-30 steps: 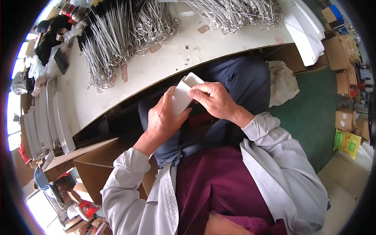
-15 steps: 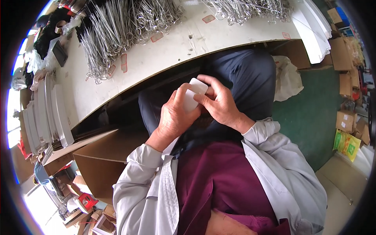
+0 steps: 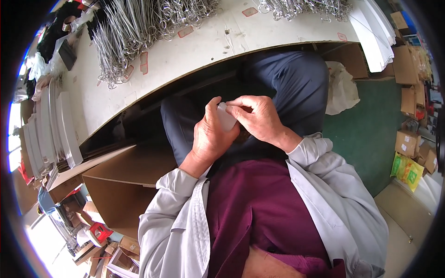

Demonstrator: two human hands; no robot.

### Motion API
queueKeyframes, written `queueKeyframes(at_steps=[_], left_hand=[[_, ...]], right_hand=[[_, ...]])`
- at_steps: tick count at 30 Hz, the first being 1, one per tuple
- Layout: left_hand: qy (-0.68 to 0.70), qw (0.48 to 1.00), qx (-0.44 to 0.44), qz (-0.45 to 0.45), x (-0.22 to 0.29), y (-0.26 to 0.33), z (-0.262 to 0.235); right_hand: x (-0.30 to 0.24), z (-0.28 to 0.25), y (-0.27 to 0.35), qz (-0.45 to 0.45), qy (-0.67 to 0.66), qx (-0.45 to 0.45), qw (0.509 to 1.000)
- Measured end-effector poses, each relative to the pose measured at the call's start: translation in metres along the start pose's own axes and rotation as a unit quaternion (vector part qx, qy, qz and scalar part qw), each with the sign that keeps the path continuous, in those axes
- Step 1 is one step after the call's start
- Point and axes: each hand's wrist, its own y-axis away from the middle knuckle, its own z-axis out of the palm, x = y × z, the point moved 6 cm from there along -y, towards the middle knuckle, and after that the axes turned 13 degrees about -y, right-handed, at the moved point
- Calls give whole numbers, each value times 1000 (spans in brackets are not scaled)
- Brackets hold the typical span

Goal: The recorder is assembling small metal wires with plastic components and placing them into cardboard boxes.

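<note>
Over my lap, in front of the table edge, my left hand (image 3: pixel 211 136) is closed round a small white rounded piece (image 3: pixel 226 119), which looks like a little smooth plastic box. Its thumb and fingers sit along the sides of the piece. From the right, my right hand (image 3: pixel 263 119) reaches in with bent fingers, thumb and forefinger pinched at the upper end of the same white piece. What exactly those fingertips grip there is hidden. Dense bundles of thin metal rods with ring ends (image 3: pixel 134 34) lie on the white table (image 3: pixel 185 58) beyond my hands.
More ringed rods (image 3: pixel 301 7) lie at the far right of the table. White folded cardboard strips (image 3: pixel 373 37) stick out over its right end, and others (image 3: pixel 58 129) stand at the left. An open cardboard box (image 3: pixel 120 185) is beside my left arm. A whitish bag (image 3: pixel 340 90) is by my knee.
My right fingers have shifted from the white piece's right side to a pinch at its upper end. Less of the white shows now. My left hand keeps its hold.
</note>
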Motion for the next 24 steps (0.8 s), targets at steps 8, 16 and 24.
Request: queueKeyframes(at_steps=[8, 16, 24], left_hand=[[-6, 999, 42, 13, 5, 2, -6], [0, 998, 52, 36, 4, 7, -6], [5, 998, 52, 44, -2, 7, -6]], right_hand=[[29, -6, -2, 123, -136, 20, 983], [10, -3, 4, 41, -28, 37, 998], [15, 10, 18, 22, -84, -19, 996]])
